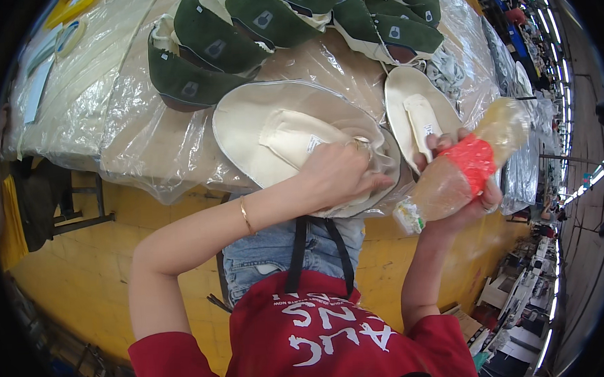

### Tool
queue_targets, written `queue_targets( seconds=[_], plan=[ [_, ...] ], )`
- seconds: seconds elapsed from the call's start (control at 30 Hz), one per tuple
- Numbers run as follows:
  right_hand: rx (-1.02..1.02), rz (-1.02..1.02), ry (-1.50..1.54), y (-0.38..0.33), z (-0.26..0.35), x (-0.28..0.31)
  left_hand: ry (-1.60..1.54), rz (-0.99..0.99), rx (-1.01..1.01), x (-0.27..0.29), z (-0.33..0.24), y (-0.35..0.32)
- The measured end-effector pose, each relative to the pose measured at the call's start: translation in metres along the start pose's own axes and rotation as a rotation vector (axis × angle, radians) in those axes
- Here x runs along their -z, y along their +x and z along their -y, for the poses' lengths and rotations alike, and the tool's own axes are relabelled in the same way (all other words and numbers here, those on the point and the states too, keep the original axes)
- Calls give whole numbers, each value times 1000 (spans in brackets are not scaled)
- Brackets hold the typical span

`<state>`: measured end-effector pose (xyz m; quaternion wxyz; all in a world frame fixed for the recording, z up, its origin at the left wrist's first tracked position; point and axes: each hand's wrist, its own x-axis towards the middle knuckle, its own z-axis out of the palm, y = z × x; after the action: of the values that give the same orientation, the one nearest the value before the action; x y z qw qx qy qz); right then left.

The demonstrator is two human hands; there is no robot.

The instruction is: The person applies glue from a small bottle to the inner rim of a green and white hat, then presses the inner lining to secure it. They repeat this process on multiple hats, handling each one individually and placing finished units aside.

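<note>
While the left hand [338, 177] pressed closed on the cream shoe upper [279, 139] at the surface [131, 142] edge, the right hand [467, 181] gripped a plastic bottle [459, 171] just to its right, long axis slanting, nozzle toward the person.

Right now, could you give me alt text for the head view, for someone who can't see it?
A person's right hand holds a clear plastic bottle with a red label, while the left hand presses a cream shoe upper. Green shoe uppers lie behind on a plastic-covered table.
</note>
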<state>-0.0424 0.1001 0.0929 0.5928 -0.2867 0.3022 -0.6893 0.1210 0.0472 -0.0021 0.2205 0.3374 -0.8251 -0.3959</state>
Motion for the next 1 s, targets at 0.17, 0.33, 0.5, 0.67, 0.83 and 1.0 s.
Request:
queue_targets(
  seconds=[0.17, 0.33, 0.5, 0.67, 0.83, 1.0],
  plan=[
    [382, 37, -563, 29, 23, -16, -237, -175, 31, -3, 22, 17],
    [642, 79, -1145, 51, 4, -31, -307, -151, -17, -4, 38, 28],
    [662, 487, -1691, 74, -13, -44, -290, -227, -37, -11, 42, 32],
    [457, 546, -1746, 75, -23, -32, -348, -241, -60, -20, 51, 39],
    [559, 839, -1818, 86, -17, -5, -391, -371, -151, -31, 55, 40],
    [453, 1082, -1757, 92, -12, 0, -490, -299, -226, -15, 57, 30]
  ],
)
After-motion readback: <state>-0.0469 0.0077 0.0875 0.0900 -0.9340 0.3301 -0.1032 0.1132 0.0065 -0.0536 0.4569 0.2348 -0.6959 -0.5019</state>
